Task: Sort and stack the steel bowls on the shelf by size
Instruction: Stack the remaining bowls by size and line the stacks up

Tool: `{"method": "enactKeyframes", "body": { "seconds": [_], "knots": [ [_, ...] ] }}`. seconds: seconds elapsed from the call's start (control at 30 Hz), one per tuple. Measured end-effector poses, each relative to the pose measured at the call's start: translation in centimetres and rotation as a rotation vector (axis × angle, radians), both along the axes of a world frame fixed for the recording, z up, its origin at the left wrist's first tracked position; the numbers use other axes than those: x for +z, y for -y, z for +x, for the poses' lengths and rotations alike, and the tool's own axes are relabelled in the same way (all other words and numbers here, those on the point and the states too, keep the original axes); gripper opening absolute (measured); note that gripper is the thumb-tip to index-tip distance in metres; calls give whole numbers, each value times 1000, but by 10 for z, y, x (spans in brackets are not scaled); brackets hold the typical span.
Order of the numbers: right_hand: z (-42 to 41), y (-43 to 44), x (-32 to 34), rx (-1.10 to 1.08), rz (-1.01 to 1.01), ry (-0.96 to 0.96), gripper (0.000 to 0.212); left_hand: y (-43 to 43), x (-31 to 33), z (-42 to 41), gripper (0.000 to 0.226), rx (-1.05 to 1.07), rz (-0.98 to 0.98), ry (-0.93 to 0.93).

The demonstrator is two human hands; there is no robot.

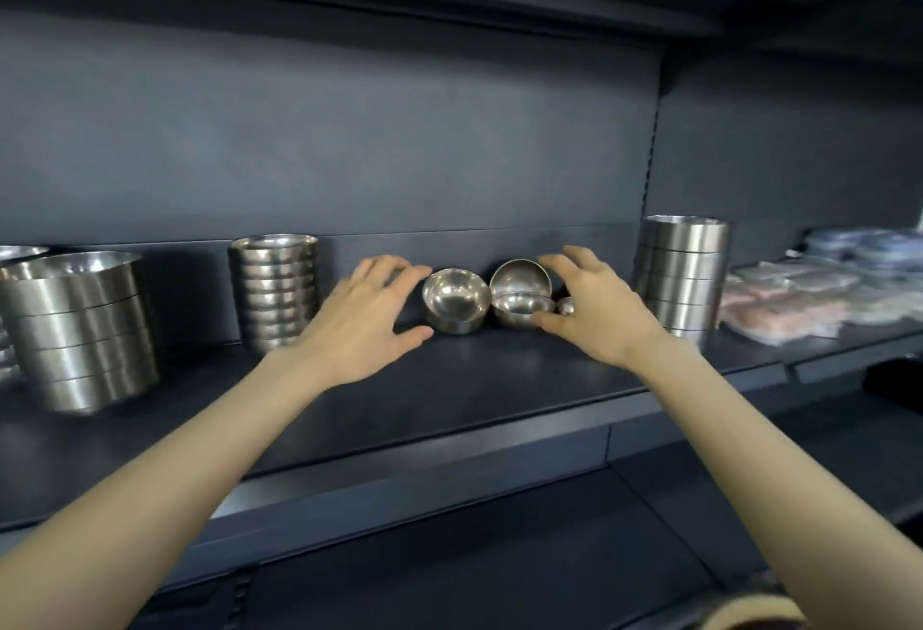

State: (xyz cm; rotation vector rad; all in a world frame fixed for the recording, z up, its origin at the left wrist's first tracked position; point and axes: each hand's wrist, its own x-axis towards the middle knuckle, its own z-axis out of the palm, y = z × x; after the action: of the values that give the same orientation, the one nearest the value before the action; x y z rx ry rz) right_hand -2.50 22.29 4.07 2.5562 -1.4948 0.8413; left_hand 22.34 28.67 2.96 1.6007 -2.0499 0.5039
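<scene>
Small loose steel bowls lie at the back middle of the dark shelf [449,395]. One tilted bowl [455,301] faces me. To its right a bowl [520,277] stands on edge behind a low bowl [522,310], and a tiny one [566,306] peeks out beside my right hand. My left hand [372,317] hovers just left of the tilted bowl, fingers spread, holding nothing. My right hand [587,302] reaches over the right-hand bowls; its thumb touches the low bowl, fingers arched above.
A stack of mid-sized bowls [273,289] stands left of my hands. Larger stacked bowls [82,330] sit at the far left, and a tall stack [682,275] at the right. Wrapped packets [789,305] and patterned dishes [864,250] fill the shelf beyond it.
</scene>
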Motion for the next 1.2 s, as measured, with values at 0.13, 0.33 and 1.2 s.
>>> {"method": "enactKeyframes", "body": {
  "seconds": [0.13,0.33,1.2],
  "knots": [
    [-66,-6,-12,-49,33,-4,70,6,-16,-58,65,-57,21,-33],
    [-160,4,-31,-100,93,-20,72,30,-47,-145,68,-137,67,-136],
    [-229,228,-96,57,400,711,107,314,-48,-269,121,-496,450,-937]
  ]
}}
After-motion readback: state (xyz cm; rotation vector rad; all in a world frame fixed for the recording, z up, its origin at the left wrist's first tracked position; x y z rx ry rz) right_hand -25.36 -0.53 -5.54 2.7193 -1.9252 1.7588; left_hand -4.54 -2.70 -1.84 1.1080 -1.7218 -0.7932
